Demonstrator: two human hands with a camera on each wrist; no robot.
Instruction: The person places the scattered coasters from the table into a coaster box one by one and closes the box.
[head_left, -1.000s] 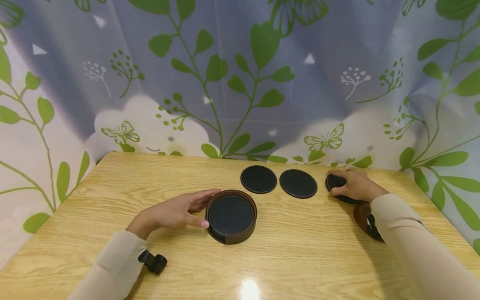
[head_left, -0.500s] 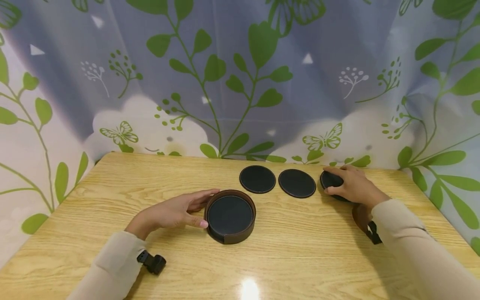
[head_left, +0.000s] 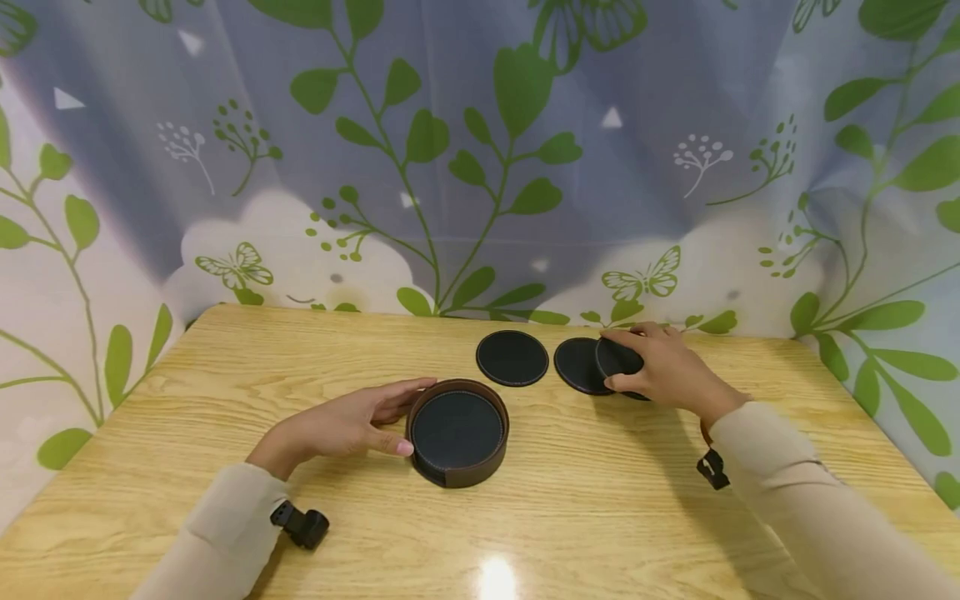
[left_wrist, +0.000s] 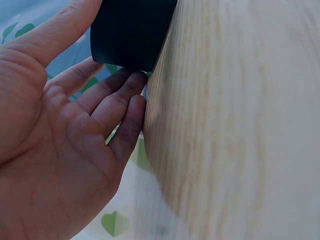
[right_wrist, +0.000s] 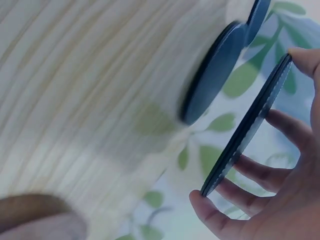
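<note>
A round brown holder [head_left: 458, 479] with a black coaster [head_left: 457, 429] inside stands on the table in the head view. My left hand [head_left: 337, 427] rests at its left side, thumb and fingers spread against the wall; the left wrist view shows the holder's dark side [left_wrist: 130, 35] by the fingertips. My right hand [head_left: 667, 367] grips a black coaster [head_left: 617, 358] by its edge. In the right wrist view this held coaster [right_wrist: 247, 125] is tilted, with a layered edge. It overlaps a second coaster [head_left: 577, 365] lying on the table; a third coaster [head_left: 512, 358] lies left of that one.
The light wooden table [head_left: 570, 508] ends at a curtain [head_left: 465, 167] with green leaf prints, close behind the coasters. Black wrist devices sit on both wrists, the left one [head_left: 302, 523] hanging over the tabletop.
My right hand has moved left with its coaster, from the right end of the row to over the neighbouring coaster. The left hand and the holder have stayed in place.
</note>
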